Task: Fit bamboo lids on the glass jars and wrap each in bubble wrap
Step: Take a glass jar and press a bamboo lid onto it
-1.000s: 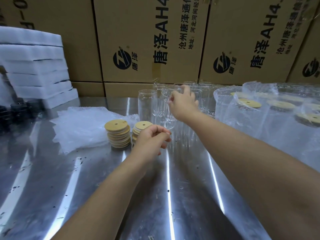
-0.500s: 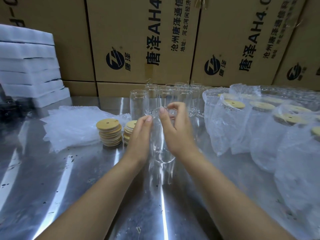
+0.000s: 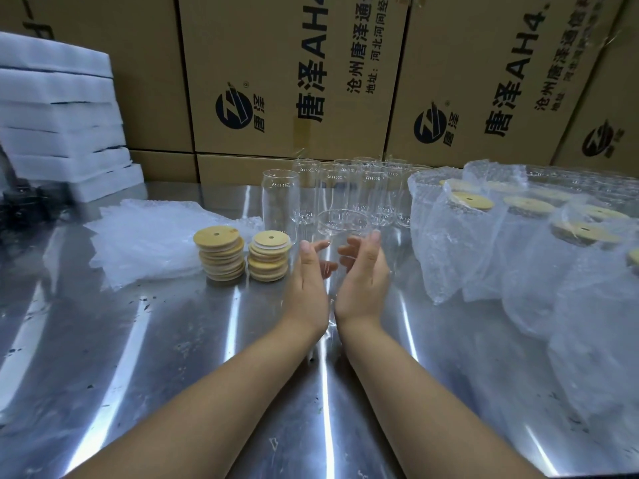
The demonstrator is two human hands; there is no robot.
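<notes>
One lidless glass jar (image 3: 340, 233) stands upright between the left hand (image 3: 307, 285) and right hand (image 3: 363, 281), whose fingers curl round its sides. Just left of the jar are two stacks of bamboo lids (image 3: 219, 252). Behind it, empty jars (image 3: 280, 198) overlap uncountably. To its right are at least six wrapped jars (image 3: 449, 243).
</notes>
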